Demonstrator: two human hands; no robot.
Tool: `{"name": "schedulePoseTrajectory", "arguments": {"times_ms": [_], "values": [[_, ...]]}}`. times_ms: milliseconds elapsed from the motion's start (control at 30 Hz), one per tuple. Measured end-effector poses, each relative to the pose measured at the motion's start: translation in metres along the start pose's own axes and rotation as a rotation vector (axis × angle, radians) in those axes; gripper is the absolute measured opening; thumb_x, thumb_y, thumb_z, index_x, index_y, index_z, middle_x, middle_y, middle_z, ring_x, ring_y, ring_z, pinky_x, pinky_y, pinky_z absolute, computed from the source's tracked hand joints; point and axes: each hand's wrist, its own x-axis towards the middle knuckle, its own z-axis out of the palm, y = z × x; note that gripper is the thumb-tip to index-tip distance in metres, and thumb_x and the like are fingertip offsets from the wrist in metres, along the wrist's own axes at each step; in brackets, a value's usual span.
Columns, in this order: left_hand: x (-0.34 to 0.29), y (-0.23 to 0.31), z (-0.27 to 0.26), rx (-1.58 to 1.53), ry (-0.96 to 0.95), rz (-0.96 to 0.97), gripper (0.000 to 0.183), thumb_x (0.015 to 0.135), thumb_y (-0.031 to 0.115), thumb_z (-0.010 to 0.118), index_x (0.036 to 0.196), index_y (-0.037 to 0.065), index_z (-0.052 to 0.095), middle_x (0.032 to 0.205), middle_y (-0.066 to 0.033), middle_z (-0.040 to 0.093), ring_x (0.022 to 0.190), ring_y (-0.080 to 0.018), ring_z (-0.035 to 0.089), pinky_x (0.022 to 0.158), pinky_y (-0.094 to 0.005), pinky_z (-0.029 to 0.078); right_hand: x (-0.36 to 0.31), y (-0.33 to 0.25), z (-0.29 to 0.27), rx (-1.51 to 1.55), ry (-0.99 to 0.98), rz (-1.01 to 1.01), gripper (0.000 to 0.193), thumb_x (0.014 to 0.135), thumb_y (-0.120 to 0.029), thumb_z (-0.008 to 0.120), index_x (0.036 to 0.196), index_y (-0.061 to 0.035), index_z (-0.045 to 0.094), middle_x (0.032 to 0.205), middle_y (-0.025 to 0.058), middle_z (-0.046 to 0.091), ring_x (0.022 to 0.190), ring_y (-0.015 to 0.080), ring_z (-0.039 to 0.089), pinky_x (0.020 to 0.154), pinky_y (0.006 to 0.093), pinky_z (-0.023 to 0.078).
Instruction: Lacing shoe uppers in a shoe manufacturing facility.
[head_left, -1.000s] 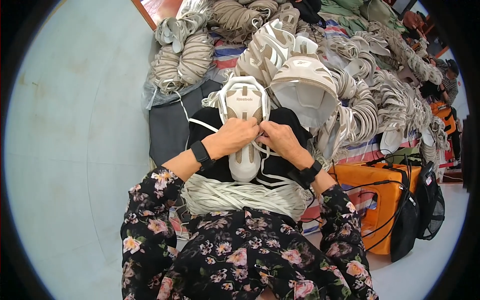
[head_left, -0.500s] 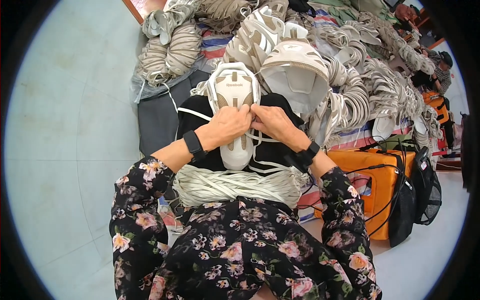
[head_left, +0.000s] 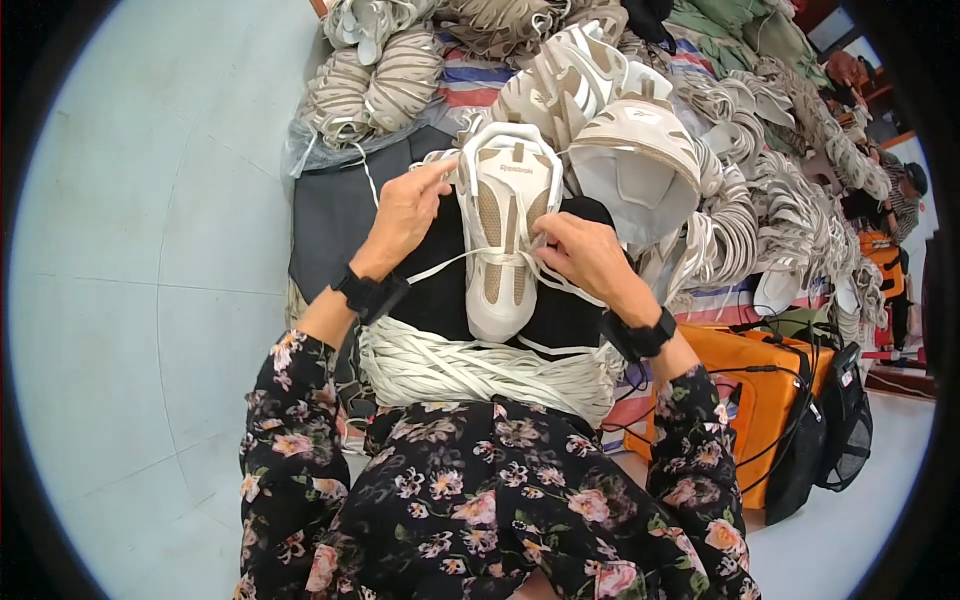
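"Where's that long, cream-and-tan, mesh-panelled shoe [head_left: 508, 222]?"
"On black cloth [head_left: 437, 300], flat white lace [head_left: 440, 267] across it."
"Each grip?"
"Bare right hand [head_left: 583, 250] curled at its edge, left hand [head_left: 404, 215] pointing beside it; pinching anything, I can't tell."

We'd tag this a shoe workshop: partly laced beige-and-white shoe [head_left: 513, 215], strung bundles of matching uppers [head_left: 790, 210] crowding a red-white-blue striped sheet [head_left: 472, 97], hank of flat off-white laces [head_left: 490, 370], co-worker [head_left: 907, 200] past the sheet's right edge.
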Motion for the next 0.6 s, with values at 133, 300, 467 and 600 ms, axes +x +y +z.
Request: {"name": "schedulePoseTrajectory", "arguments": {"times_ms": [133, 300, 467, 600], "values": [[-0.021, 0.006, 0.016, -0.527, 0.109, -0.405, 0.021, 0.084, 0.005, 0.053, 0.103, -0.001, 0.057, 0.076, -0.0067, 0.066, 0.065, -0.0072, 0.061, 0.056, -0.0221, 0.049, 0.007, -0.02, 0.009, 0.05, 0.244, -0.063, 0.01, 0.077, -0.007, 0.058, 0.086, -0.0029, 0.057, 0.076, 0.0123, 0.058, 0.068, 0.0292, 0.057, 0.058, 0.0365, 0.045], [-0.053, 0.02, 0.032, -0.483, -0.117, -0.541, 0.011, 0.083, 0.006, 0.056, 0.086, -0.003, 0.061, 0.071, -0.0062, 0.063, 0.062, -0.0097, 0.061, 0.051, -0.0224, 0.051, 0.032, -0.022, 0.038, 0.318, 0.082, 0.086, 0.016, 0.079, -0.008, 0.052, 0.091, 0.001, 0.059, 0.071, 0.0164, 0.06, 0.066, 0.0339, 0.058, 0.061, 0.0371, 0.047], [-0.061, 0.028, 0.036, -0.541, -0.116, -0.6, 0.014, 0.084, 0.009, 0.055, 0.082, -0.004, 0.06, 0.066, -0.0081, 0.062, 0.057, -0.0114, 0.062, 0.047, -0.0232, 0.05, 0.038, -0.014, 0.034, 0.248, -0.148, 0.188, 0.023, 0.081, -0.007, 0.048, 0.099, 0.003, 0.059, 0.062, 0.0071, 0.059, 0.053, 0.0141, 0.055, 0.051, 0.0282, 0.045], [-0.057, 0.028, 0.037, -0.515, -0.126, -0.609, 0.015, 0.085, 0.01, 0.054, 0.082, -0.004, 0.058, 0.065, -0.0092, 0.062, 0.056, -0.0122, 0.062, 0.047, -0.0234, 0.05, 0.039, -0.011, 0.022, 0.484, -0.376, 0.386, 0.023, 0.084, -0.008, 0.05, 0.098, 0.0058, 0.06, 0.061, 0.0043, 0.058, 0.046, 0.0079, 0.047, 0.044, 0.0235, 0.039]]}}
